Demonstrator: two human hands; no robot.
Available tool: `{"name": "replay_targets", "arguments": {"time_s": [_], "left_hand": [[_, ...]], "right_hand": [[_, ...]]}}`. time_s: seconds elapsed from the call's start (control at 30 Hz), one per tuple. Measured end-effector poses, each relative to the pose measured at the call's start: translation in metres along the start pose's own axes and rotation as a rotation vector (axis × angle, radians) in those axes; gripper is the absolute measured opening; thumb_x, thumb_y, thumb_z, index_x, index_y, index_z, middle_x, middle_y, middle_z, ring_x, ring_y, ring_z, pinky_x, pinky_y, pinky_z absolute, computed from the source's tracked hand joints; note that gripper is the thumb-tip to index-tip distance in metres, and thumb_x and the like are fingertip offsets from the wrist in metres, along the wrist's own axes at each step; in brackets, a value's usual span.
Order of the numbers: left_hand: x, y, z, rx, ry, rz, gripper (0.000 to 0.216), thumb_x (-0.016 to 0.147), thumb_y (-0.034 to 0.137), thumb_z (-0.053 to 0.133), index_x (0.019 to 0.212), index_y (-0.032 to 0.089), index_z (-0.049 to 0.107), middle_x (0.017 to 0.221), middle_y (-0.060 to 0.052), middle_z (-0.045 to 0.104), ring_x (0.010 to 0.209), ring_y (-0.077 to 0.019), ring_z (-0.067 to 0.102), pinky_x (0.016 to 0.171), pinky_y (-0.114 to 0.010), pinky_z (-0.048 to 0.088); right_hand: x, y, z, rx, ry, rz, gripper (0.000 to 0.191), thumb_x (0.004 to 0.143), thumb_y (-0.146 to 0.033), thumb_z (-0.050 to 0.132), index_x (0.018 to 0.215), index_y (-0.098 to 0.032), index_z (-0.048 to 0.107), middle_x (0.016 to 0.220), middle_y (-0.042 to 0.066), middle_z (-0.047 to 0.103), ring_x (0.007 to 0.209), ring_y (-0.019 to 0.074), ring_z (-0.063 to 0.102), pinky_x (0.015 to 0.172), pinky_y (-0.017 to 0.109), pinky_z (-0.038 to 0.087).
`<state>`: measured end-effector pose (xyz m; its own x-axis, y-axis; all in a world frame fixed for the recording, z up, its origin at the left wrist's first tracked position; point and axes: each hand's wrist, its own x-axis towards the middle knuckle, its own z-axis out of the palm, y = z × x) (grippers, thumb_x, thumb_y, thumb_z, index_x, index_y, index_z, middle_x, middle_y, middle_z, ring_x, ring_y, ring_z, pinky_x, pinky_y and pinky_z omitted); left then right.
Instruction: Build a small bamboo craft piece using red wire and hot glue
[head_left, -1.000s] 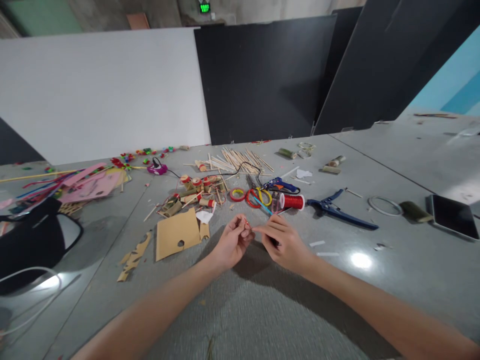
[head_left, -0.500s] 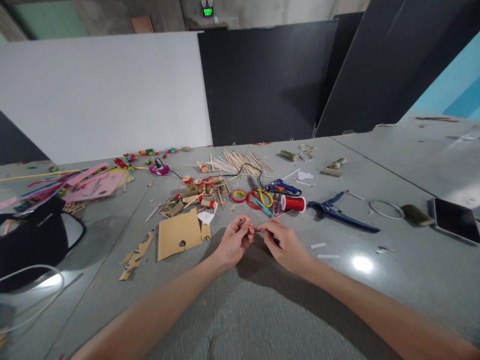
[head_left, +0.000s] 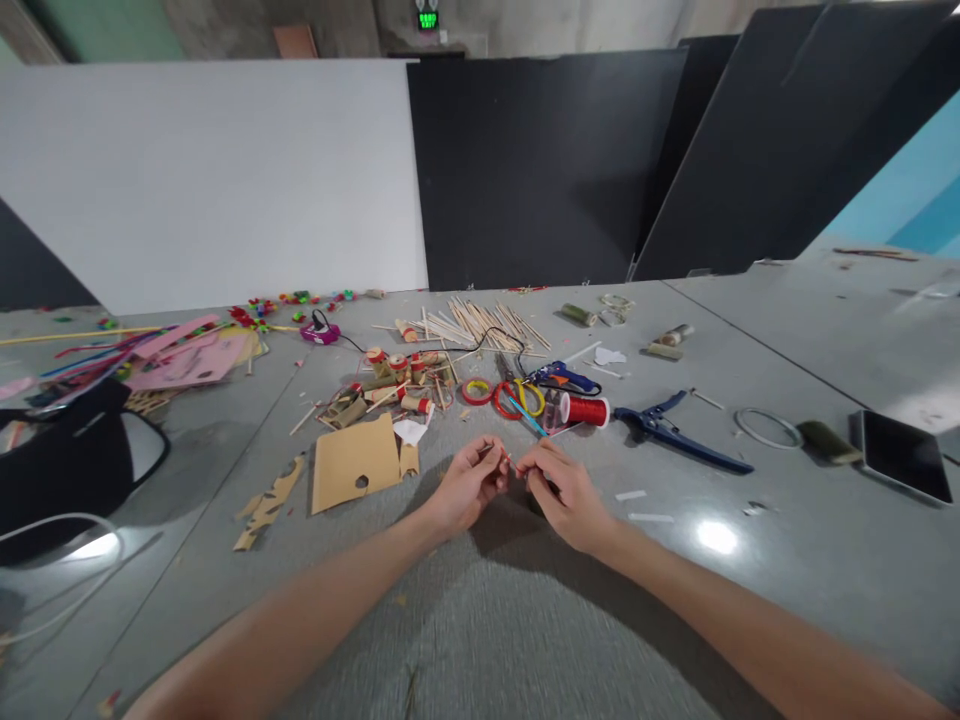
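Note:
Just above the grey table, my left hand (head_left: 469, 487) pinches a thin red strand (head_left: 511, 462) between thumb and fingers. My right hand (head_left: 568, 495) is closed too, its fingertips meeting the strand's other end. The strand's exact kind is too small to make out. Right beyond the hands lie a spool of red thread (head_left: 589, 410), scissors (head_left: 531, 398) with red and yellow handles, and a roll of tape (head_left: 477, 391). A blue glue gun (head_left: 564, 377) rests behind the spool.
Blue cutters (head_left: 679, 437) lie to the right, near a dark phone-like device (head_left: 902, 455). Holed cardboard (head_left: 337, 470) and red-banded bamboo pieces (head_left: 416, 403) sit left. Thin sticks (head_left: 480, 325) are scattered behind. A black bag (head_left: 60, 475) is at far left.
The fingers of my right hand have curled in and dropped slightly, and more of the red strand shows between the hands. The view has shifted slightly; my left hand stays nearly still.

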<state>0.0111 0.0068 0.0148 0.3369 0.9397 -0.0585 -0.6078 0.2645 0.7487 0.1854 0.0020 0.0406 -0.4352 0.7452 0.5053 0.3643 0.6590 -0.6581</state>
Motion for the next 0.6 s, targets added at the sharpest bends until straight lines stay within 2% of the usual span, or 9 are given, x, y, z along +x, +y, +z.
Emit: {"name": "replay_targets", "arguments": {"time_s": [0.13, 0.3, 0.43, 0.6], "left_hand": [[-0.001, 0.001, 0.0, 0.0, -0.024, 0.005, 0.032, 0.081, 0.04, 0.079, 0.085, 0.016, 0.059, 0.075, 0.001, 0.057, 0.06, -0.008, 0.053, 0.059, -0.02, 0.042], [-0.001, 0.0, -0.001, -0.033, -0.025, -0.022, 0.031, 0.078, 0.038, 0.083, 0.088, 0.015, 0.065, 0.097, -0.004, 0.065, 0.066, -0.0085, 0.059, 0.067, -0.023, 0.048], [-0.001, 0.0, -0.002, -0.046, -0.047, -0.087, 0.03, 0.079, 0.038, 0.082, 0.09, 0.014, 0.068, 0.084, -0.003, 0.065, 0.067, -0.0102, 0.06, 0.068, -0.023, 0.048], [-0.003, 0.004, -0.001, -0.101, -0.07, -0.173, 0.028, 0.08, 0.036, 0.081, 0.09, 0.013, 0.068, 0.083, -0.004, 0.063, 0.067, -0.009, 0.058, 0.064, -0.02, 0.046]], "right_hand": [[-0.002, 0.0, 0.0, 0.045, -0.017, -0.005, 0.021, 0.097, -0.013, 0.043, 0.086, -0.022, 0.058, 0.078, 0.003, 0.06, 0.078, 0.0191, 0.056, 0.072, 0.031, 0.044], [-0.008, 0.001, 0.002, 0.126, -0.008, 0.015, 0.022, 0.099, -0.018, 0.042, 0.085, -0.021, 0.058, 0.076, 0.002, 0.056, 0.075, 0.0181, 0.053, 0.069, 0.031, 0.043], [-0.011, 0.002, 0.003, 0.212, -0.035, 0.03, 0.024, 0.102, -0.024, 0.04, 0.083, -0.022, 0.056, 0.074, 0.001, 0.053, 0.072, 0.0169, 0.052, 0.068, 0.03, 0.042], [-0.015, 0.007, 0.002, 0.332, -0.083, 0.119, 0.027, 0.104, -0.03, 0.038, 0.082, -0.022, 0.053, 0.074, 0.0, 0.052, 0.068, 0.0153, 0.05, 0.065, 0.028, 0.041]]}}
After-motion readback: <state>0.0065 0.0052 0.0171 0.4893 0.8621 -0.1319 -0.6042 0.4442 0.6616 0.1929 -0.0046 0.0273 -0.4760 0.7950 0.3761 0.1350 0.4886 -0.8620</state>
